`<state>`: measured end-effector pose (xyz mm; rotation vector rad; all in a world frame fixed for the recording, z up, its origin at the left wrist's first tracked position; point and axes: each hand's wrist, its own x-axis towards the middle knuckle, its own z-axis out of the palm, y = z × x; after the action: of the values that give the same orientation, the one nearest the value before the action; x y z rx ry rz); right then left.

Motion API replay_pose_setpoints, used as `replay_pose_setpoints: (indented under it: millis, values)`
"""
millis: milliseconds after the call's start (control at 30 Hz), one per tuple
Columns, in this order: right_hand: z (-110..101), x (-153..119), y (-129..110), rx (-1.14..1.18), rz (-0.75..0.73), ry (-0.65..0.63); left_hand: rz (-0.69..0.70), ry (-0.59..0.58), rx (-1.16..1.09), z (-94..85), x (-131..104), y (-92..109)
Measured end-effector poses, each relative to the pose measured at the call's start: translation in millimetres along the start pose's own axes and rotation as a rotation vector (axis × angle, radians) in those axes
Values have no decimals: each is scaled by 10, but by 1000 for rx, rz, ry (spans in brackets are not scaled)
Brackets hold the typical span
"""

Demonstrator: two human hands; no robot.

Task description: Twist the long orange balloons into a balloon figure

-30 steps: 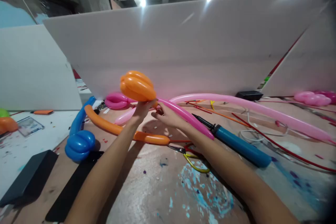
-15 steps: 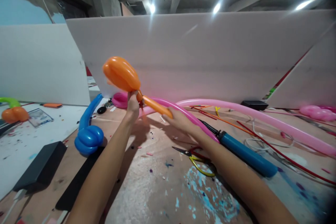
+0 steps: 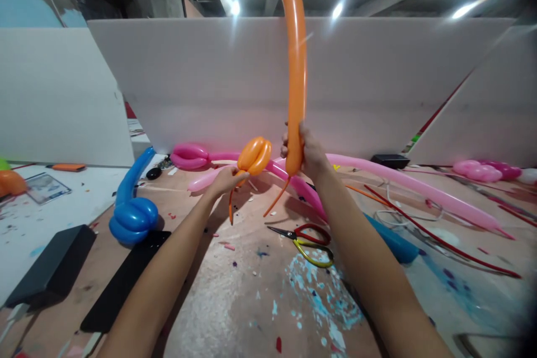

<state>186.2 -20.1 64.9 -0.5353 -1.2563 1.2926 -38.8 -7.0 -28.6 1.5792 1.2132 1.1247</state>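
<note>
A long orange balloon point(image 3: 297, 61) stands upright, its lower end wrapped by the fingers of my right hand point(image 3: 312, 151). An uninflated orange tail hangs below it. To the left, my left hand point(image 3: 226, 180) pinches the base of a small twisted orange balloon shape point(image 3: 254, 155) with rounded lobes; a thin orange end dangles beneath. The two orange pieces are apart. Behind both hands, a magenta balloon point(image 3: 189, 156) with a looped end lies on the table. Scissors point(image 3: 300, 238) with red and yellow handles lie open between my forearms.
A blue twisted balloon point(image 3: 134, 220), a black power bank point(image 3: 52, 263) and a dark phone-like slab point(image 3: 121, 285) lie left. Rightward are a pink balloon point(image 3: 403, 179), a blue pump point(image 3: 392, 240), and a red uninflated balloon point(image 3: 440, 235). White panels point(image 3: 201, 78) rise behind.
The orange shape in my left hand has moved right and down and now looks smaller. My right hand has risen and now holds a long upright orange balloon. The view has shifted slightly right.
</note>
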Motion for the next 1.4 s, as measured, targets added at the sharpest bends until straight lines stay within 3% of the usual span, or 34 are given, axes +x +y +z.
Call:
replay_pose_setpoints:
  millis: [200, 333, 433, 533, 667, 767, 900, 1033, 1233, 1400]
  values:
    - [75, 9, -12, 14, -113, 132, 62, -15, 79, 87, -37, -16]
    - [85, -12, 32, -5, -139, 100, 81, 114, 168, -3, 1, 9]
    - [94, -29, 43, 27, -139, 96, 119, 190, 189, -96, 18, 101]
    - [164, -57, 49, 80, -134, 109, 206, 202, 50, -118, -45, 309]
    - [385, -128, 79, 151, -173, 180, 268, -63, -200, 54, -280, 672]
    - [530, -188, 89, 202, -176, 148, 284, -327, -163, 234, -445, 844]
    - [551, -225, 33, 252, -169, 26, 280, -168, 18, 267, -484, 852]
    - [437, -203, -74, 338, -248, 77, 298, -32, 300, 51, -432, 779]
    - [208, -104, -137, 419, -398, 285, 348, -37, 540, -211, -446, 807]
    - [182, -35, -26, 314, -287, 311, 349, -39, 597, -228, -461, 848]
